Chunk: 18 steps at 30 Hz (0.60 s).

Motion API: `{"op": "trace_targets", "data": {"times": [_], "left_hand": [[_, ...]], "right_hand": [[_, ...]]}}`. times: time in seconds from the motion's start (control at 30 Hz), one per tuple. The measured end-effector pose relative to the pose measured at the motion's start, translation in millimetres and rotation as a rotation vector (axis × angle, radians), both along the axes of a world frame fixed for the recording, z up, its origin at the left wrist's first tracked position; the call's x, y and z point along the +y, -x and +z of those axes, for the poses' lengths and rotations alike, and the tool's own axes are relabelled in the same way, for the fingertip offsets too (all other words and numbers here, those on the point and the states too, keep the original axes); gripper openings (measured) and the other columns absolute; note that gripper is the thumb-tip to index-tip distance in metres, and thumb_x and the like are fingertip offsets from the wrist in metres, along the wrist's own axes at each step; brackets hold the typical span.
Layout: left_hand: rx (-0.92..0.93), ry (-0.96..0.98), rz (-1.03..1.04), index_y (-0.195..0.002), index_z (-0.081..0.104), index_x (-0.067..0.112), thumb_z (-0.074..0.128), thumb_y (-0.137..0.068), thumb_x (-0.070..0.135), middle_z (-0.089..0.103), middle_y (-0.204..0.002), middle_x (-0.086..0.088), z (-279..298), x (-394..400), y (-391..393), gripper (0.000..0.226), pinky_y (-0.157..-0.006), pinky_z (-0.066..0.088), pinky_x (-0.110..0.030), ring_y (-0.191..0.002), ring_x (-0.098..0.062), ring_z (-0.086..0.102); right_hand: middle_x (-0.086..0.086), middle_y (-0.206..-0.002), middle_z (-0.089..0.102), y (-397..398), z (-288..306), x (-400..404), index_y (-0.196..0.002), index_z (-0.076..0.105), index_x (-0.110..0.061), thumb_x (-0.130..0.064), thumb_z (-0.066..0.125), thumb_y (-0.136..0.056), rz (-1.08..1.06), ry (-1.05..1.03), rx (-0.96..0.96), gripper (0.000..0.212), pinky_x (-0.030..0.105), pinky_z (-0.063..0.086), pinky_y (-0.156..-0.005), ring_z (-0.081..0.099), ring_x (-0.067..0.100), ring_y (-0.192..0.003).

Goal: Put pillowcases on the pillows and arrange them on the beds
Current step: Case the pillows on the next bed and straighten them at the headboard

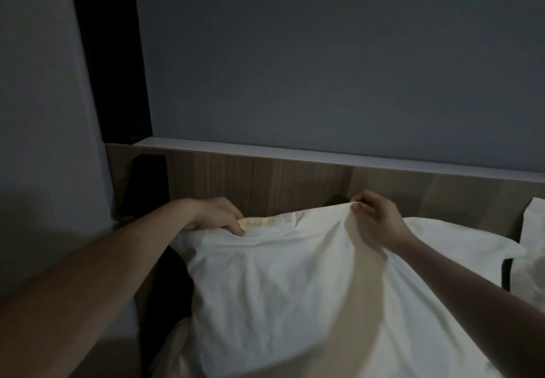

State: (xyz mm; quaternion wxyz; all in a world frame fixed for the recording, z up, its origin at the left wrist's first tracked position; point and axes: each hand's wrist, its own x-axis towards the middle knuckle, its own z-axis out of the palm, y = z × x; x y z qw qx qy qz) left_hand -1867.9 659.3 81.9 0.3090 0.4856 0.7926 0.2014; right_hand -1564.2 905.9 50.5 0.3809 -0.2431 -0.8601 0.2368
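A white pillowcase [265, 283] covers a pillow that stands against the wooden headboard [265, 183]. At the pillow's top edge a yellowish strip [258, 222] of the pillow shows through the case opening. My left hand [218, 214] grips the top left of the case beside that strip. My right hand [374, 215] pinches the case's top edge and lifts it into a peak. A second white pillow [460, 237] lies behind and to the right.
Another white pillow [533, 230] leans at the far right edge. A white ledge [295, 150] tops the headboard below a grey wall. A dark panel [144, 183] sits on the headboard's left end. The room is dim.
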Motion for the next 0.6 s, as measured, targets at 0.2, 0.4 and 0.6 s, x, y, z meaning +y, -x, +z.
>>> {"op": "trace_targets", "data": {"times": [0.2, 0.4, 0.6], "left_hand": [[0.602, -0.502, 0.269, -0.082, 0.076, 0.032, 0.086, -0.073, 0.053, 0.071, -0.086, 0.012, 12, 1, 14, 0.025, -0.076, 0.058, -0.033, -0.083, -0.014, 0.068], [1.017, -0.424, 0.189, -0.080, 0.060, 0.031, 0.071, -0.083, 0.062, 0.061, -0.090, 0.011, 12, -3, 23, 0.032, -0.088, 0.037, -0.039, -0.101, -0.019, 0.051], [0.939, -0.320, 0.226, -0.095, 0.064, 0.030, 0.067, -0.092, 0.049, 0.068, -0.087, 0.008, 14, -14, 31, 0.020, -0.090, 0.036, -0.037, -0.081, -0.017, 0.060]], "right_hand": [[-0.002, -0.083, 0.072, 12, 3, 8, -0.087, 0.069, -0.019, -0.018, 0.063, -0.098, -0.096, 0.029, 0.003, 0.014, 0.037, 0.050, -0.076, 0.066, 0.017, -0.083], [-0.004, -0.092, 0.075, 29, 7, 10, -0.093, 0.076, -0.022, -0.024, 0.060, -0.096, -0.169, -0.151, -0.055, 0.016, 0.035, 0.049, -0.079, 0.063, 0.019, -0.089], [-0.006, -0.095, 0.075, 29, -9, 11, -0.091, 0.081, -0.024, -0.030, 0.065, -0.093, -0.273, -0.394, -0.105, 0.017, 0.040, 0.042, -0.078, 0.057, 0.028, -0.093]]}}
